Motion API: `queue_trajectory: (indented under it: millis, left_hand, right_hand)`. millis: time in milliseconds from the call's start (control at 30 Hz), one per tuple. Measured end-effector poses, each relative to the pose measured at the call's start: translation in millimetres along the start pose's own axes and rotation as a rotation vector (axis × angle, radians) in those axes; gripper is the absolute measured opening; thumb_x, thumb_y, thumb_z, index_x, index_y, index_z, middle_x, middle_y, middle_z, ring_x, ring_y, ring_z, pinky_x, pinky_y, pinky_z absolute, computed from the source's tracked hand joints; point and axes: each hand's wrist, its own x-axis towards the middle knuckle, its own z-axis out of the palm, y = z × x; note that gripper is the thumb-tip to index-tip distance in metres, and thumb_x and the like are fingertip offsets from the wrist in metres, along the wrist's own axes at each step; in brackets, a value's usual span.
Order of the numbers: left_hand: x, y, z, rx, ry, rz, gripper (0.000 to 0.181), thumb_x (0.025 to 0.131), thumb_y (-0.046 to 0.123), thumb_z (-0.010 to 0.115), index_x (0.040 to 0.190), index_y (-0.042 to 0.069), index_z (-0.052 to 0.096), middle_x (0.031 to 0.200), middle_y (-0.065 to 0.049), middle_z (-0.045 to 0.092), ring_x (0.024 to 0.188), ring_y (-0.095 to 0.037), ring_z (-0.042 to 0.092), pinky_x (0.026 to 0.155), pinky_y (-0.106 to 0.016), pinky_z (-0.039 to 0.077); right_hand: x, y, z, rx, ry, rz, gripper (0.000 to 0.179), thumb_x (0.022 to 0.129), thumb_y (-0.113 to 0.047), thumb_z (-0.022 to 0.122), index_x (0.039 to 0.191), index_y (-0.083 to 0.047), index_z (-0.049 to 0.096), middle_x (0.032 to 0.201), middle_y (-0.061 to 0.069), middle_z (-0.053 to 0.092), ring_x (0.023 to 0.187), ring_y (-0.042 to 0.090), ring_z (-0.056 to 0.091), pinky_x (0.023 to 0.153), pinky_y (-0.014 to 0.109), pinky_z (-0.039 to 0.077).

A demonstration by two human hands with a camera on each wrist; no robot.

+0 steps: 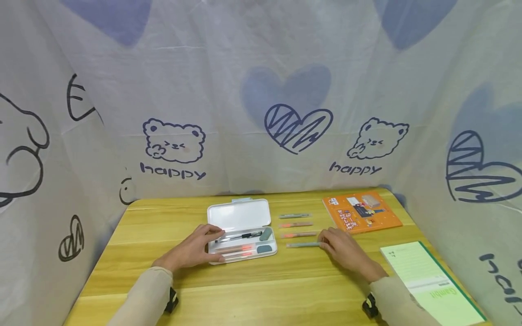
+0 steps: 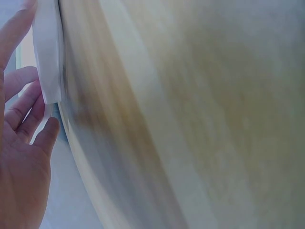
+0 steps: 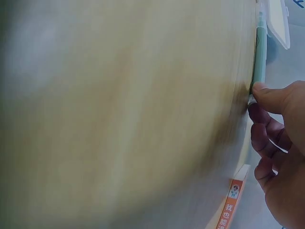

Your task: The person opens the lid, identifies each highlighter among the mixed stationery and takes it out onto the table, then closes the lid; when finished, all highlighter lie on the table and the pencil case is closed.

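Observation:
A white pencil case (image 1: 238,216) lies with its lid folded back. My left hand (image 1: 193,248) grips its left end, thumb at the near edge and fingers at the far side; the case's end (image 2: 47,52) shows in the left wrist view. Inside are a black gel pen (image 1: 240,236), orange-tipped highlighters (image 1: 236,250) and two grey-green pieces like erasers (image 1: 266,234). To the right, my right hand (image 1: 346,251) pinches the right end of a pale green highlighter (image 3: 259,52) by the table. Above it lie two orange-tipped highlighters (image 1: 299,235) and another greenish one (image 1: 295,216).
An orange booklet (image 1: 363,210) lies at the back right of the wooden table (image 1: 244,294). Closer in on the right is a pale green notepad (image 1: 428,280), beside my right forearm. Printed cloth (image 1: 228,90) hangs around the back and sides.

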Motion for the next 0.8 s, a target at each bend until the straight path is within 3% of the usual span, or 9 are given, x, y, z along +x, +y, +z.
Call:
queue_trajectory:
  millis: [800]
  left_hand:
    - [-0.7, 2.7, -0.5, -0.009, -0.011, -0.038, 0.091, 0.092, 0.059, 0.084, 0.161, 0.008, 0.054, 0.161, -0.008, 0.051, 0.151, -0.031, 0.045, 0.127, -0.057, 0.042]
  right_hand:
    - [2.8, -1.0, 7.3, -0.041, -0.019, -0.02, 0.011, 0.104, -0.016, 0.075, 0.114, -0.018, 0.072, 0.092, -0.01, 0.06, 0.078, 0.004, 0.048, 0.072, 0.03, 0.046]
